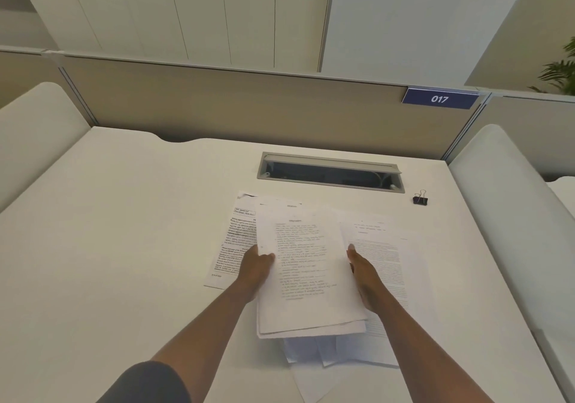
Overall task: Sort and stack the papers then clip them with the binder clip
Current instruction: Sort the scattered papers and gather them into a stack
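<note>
A stack of printed white papers [306, 265] is held between both hands above the white desk [124, 231]. My left hand [256, 267] grips the stack's left edge, thumb on top. Along the right edge my right hand [365, 278] presses flat, fingers under or beside the sheets. More loose sheets lie on the desk: one [233, 241] at the left, one [385, 256] at the right, and a few [311, 356] sticking out below the stack. A black binder clip [420, 199] with wire handles stands alone at the far right of the desk, well away from both hands.
An open grey cable tray [329, 172] is set into the desk behind the papers. A beige partition [249, 107] with a blue "017" sign [439, 99] closes the back. White side panels [510, 203] flank the desk. Cabinets stand beyond.
</note>
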Tool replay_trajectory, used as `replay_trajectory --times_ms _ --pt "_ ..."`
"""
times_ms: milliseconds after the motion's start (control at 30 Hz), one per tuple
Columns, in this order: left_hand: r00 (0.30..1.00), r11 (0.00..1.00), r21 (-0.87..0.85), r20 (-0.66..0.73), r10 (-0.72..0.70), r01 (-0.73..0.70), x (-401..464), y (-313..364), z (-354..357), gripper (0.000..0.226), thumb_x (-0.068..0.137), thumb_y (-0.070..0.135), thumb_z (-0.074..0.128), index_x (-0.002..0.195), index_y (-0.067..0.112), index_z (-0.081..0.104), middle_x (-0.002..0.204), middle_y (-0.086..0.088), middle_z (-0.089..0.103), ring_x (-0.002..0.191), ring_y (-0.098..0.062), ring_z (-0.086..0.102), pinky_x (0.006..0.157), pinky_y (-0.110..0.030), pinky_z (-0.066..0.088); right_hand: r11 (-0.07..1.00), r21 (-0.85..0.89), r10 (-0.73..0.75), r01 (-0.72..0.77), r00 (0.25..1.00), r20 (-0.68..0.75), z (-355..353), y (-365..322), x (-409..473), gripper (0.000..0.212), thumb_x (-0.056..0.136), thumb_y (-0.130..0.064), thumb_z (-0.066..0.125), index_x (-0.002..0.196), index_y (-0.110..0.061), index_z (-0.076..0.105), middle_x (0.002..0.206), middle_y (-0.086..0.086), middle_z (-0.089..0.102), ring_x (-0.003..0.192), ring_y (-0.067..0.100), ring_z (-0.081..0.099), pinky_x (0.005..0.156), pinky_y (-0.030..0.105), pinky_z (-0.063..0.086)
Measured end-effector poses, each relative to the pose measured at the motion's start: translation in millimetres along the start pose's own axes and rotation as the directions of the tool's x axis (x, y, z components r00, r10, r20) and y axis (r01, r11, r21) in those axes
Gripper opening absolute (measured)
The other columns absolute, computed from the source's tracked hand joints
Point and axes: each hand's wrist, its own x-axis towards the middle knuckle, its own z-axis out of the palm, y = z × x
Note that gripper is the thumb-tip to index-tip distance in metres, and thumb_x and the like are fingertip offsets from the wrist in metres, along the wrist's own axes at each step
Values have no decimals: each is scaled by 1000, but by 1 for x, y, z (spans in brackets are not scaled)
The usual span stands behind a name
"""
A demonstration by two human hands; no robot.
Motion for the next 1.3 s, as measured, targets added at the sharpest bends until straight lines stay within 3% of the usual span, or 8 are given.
replay_trajectory --times_ms 100,300,467,633,867,1000,1167,1300 --pt "999 987 156 12 35 -37 4 4 4 14 90 21 54 103 22 59 96 7 66 93 -19 64 86 -39 53 988 -144 -50 48 999 -8 -1 -1 -2 40 95 -25 60 133 -15 52 125 4 66 105 24 67 91 46 55" --pt "983 865 492 -86 160 -98 24 11 -17 36 98 21 41 67 6 52 69 -11 55 72 -27 53 60 -34 34 979 -195 -79 55 990 -113 20 -6 1 47 96 -16 57 141 -19 41 139 4 54 119 27 56 96 45 51" --pt "949 694 718 -251 193 49 40 9 -50 28 92 16 50 114 2 60 119 -20 54 111 -36 53 89 -39 44 961 -266 -124 76 978 -168 50 -16 13 48 97 -16 54 142 -15 38 140 0 48 120 18 49 90 34 45" --pt "947 488 848 -298 117 207 41 -1 -70 53 84 45 63 118 11 42 122 -14 43 112 -31 44 86 -40 44 942 -328 -130 67 976 -174 88 -23 26 45 97 -18 53 140 -14 39 140 6 51 120 26 52 101 41 45" --pt "967 703 692 -253 21 165 54 2 -93 41 85 11 59 119 4 36 121 -21 46 102 -41 60 81 -43 51 922 -385 -117 37 976 -185 122 -23 42 52 97 -16 54 145 -12 35 146 7 47 131 28 47 101 35 39" --pt "984 797 595 -180 7 104 69 -1 -116 33 89 16 52 121 5 49 119 -17 61 108 -38 59 85 -37 46 915 -403 -102 22 979 -179 138 -24 50 48 96 -16 55 142 -12 39 143 8 50 128 29 49 101 37 41" --pt "994 901 432 -112 3 45 76 -5 -131 25 93 31 57 96 6 58 96 -9 62 96 -32 60 82 -36 46 889 -456 -110 32 983 -146 163 -29 53 45 96 -17 55 138 -12 41 140 9 52 126 29 51 100 36 42" --pt "999 950 313 -53 5 11 74 -10 -138 22 85 14 67 102 15 53 98 -1 62 91 -26 63 79 -32 49 883 -468 -107 42 988 -114 175 -29 49 44 96 -20 56 137 -13 41 138 7 53 124 28 53 99 37 45"
